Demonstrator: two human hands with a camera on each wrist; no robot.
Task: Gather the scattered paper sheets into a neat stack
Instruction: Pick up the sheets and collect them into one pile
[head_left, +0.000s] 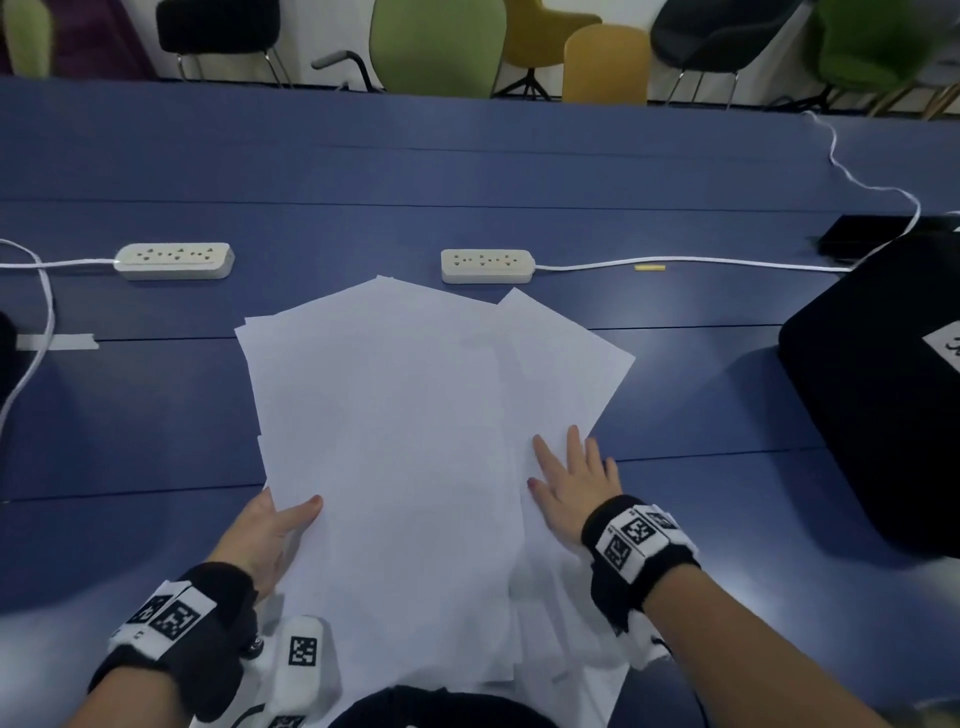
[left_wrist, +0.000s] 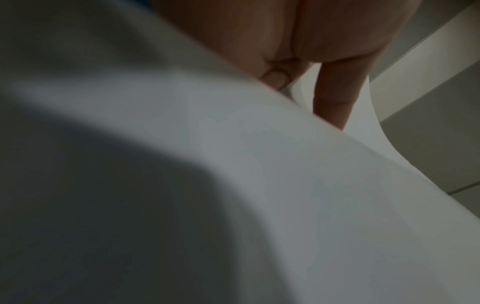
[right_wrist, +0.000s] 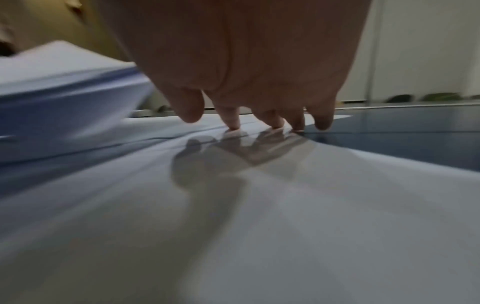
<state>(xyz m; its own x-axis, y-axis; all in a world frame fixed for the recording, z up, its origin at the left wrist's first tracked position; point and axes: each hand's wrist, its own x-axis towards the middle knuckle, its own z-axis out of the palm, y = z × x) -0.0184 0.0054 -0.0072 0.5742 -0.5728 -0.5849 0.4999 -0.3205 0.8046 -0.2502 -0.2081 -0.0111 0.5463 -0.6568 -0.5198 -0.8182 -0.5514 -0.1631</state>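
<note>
In the lower centre of the head view, the paper sheets (head_left: 395, 441) lie fanned on the blue table (head_left: 675, 171). The left hand (head_left: 267, 535) pinches the bundle's lower-left edge, thumb on top, probably to lift it. The right hand (head_left: 574, 480), fingers spread flat, pins the stray right-hand sheets.

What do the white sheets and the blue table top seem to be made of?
White sheets: thin matte paper; they bend and lift where the left hand holds them, and fan out under the right hand.
Blue table top: probably laminate or painted board; smooth, with seams, and a slight gloss in the right wrist view.
</note>
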